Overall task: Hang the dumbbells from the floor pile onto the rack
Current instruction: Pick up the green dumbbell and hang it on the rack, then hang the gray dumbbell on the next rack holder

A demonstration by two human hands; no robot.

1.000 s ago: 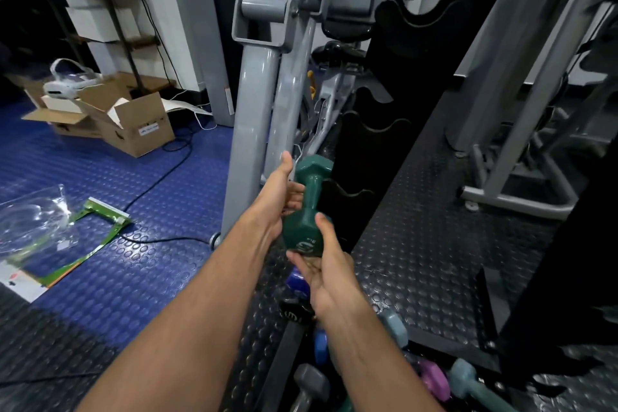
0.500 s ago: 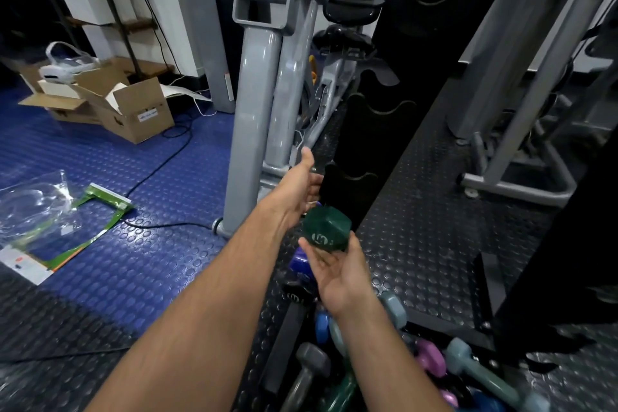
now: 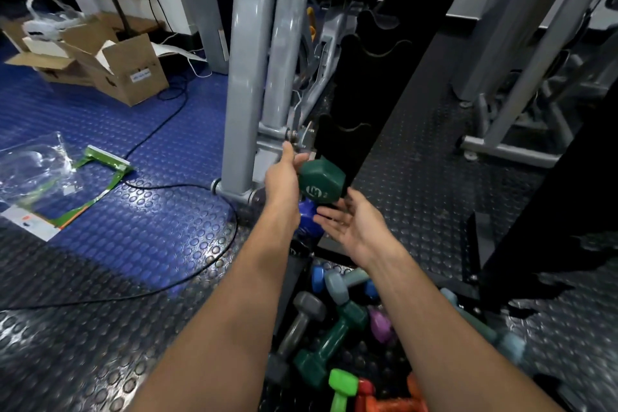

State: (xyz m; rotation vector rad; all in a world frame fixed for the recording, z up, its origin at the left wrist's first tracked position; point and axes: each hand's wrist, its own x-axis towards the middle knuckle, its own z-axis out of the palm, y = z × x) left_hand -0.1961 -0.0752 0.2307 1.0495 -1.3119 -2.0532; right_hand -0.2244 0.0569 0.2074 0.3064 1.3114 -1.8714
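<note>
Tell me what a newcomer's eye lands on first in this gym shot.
First, the dark green dumbbell at the centre, its hexagonal end facing the camera, with the left hand against its far side and the right hand open just beneath it. Next, the colourful pile of dumbbells on the black studded floor at the bottom, below the black rack. Off to the left, an open cardboard box sits on the blue floor.

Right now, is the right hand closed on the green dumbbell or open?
Open. The right hand lies palm up with fingers spread just below the green dumbbell; the left hand touches its far side.
</note>
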